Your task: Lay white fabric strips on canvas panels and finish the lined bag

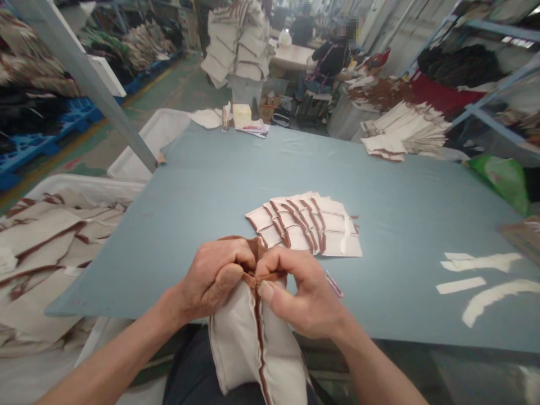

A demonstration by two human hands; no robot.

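Both hands pinch the top edge of a white fabric piece [278, 349] with a brown seam down its middle, which hangs over the front edge of the blue table [189, 197]. My left hand [219, 275] grips the brown top band on the left of the seam, its fingers curled. Close beside it, my right hand [295, 287] holds the band on the right with thumb and forefinger. Just beyond the hands lies a fanned row of white pieces with brown edges [304, 222]. Small pink-handled snips [334, 284] rest right of my right hand.
Pale paper-like strips [462, 286] lie at the right. A bin of fabric pieces [50, 242] stands at the left, and a fabric stack [405, 132] sits at the back right corner. A metal post [105, 107] rises at the left; people sit far behind.
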